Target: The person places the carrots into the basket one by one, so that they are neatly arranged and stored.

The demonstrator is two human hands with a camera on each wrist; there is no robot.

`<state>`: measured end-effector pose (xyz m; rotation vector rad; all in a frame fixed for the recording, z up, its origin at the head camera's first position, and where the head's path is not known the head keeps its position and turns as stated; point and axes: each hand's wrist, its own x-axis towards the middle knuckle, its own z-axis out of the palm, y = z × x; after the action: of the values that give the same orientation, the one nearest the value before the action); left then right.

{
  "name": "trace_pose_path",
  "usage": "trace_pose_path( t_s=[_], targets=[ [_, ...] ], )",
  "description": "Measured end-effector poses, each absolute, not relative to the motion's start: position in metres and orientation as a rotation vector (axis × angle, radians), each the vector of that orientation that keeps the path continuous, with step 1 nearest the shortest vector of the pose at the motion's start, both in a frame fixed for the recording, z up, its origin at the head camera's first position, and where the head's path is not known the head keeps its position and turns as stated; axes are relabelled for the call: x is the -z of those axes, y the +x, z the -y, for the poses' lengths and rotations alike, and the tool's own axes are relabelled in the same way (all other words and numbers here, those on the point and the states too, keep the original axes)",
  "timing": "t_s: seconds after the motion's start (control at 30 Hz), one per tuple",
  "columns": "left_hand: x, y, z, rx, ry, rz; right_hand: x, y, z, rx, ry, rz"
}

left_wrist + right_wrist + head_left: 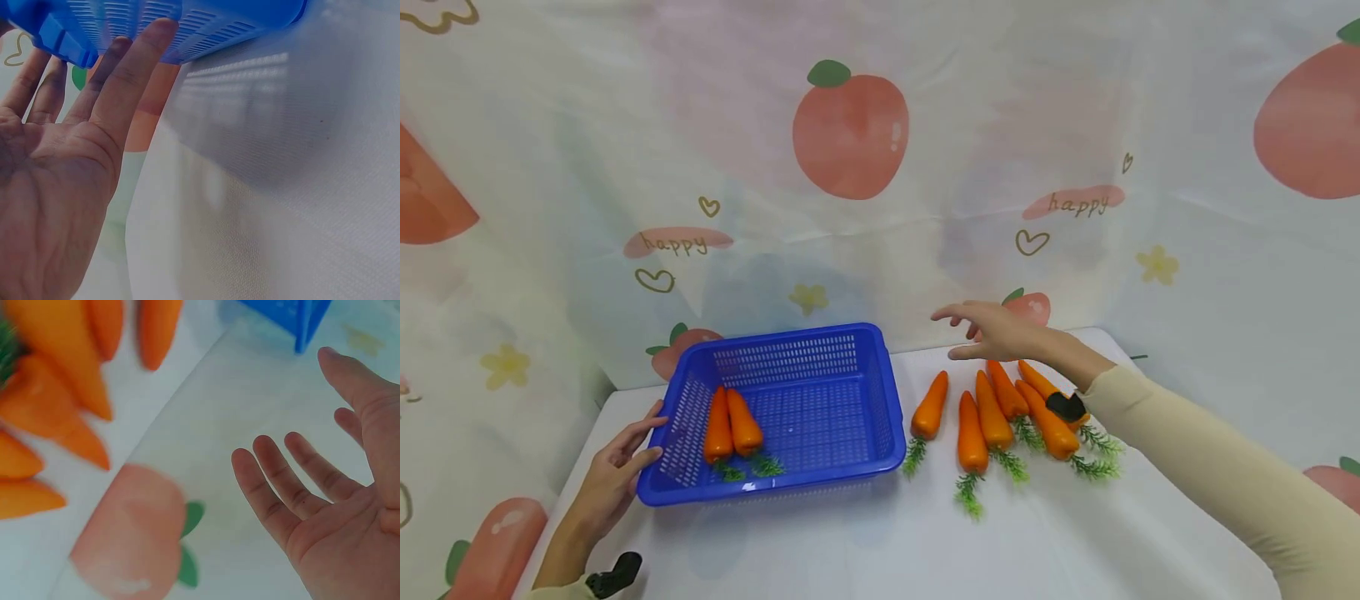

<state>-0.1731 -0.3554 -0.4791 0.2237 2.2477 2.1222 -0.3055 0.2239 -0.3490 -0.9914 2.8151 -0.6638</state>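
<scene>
At the left end of a blue plastic basket [808, 481], my left hand [610, 475] rests its fingertips and thumb against the rim. The left wrist view shows the fingers of that hand extended along the slotted basket wall [212, 31]. Inside the basket, on its left side, lie two orange carrots [745, 423] with green tops. My right hand [996, 329] hovers over the back edge of the table, fingers spread and nothing in them. Below and beside it several carrots [992, 412] lie on the cloth; in the right wrist view carrots [62, 362] appear at upper left.
One carrot [930, 408] lies apart from the group, close to the basket's right end. A white cloth [925, 550] covers the table. Behind it hangs a printed curtain [955, 242] with fruit, hearts and flowers.
</scene>
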Motion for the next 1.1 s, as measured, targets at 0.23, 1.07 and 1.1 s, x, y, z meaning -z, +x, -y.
trace_pose_path(
  t_s=[0.23,1.07,1.1],
  targets=[
    [0.479,-0.172,0.356,-2.125,0.233,-2.244,0.363,-0.296,-0.293,0.707,-0.948,-2.903],
    [0.479,-0.173,0.355,-2.113,0.227,-2.269,0.420,-0.292,-0.370,0.818,-0.306,-2.374],
    [0.479,-0.173,0.355,-2.111,0.228,-2.272,0.421,-0.292,-0.370,0.814,-0.297,-2.370]
  ],
)
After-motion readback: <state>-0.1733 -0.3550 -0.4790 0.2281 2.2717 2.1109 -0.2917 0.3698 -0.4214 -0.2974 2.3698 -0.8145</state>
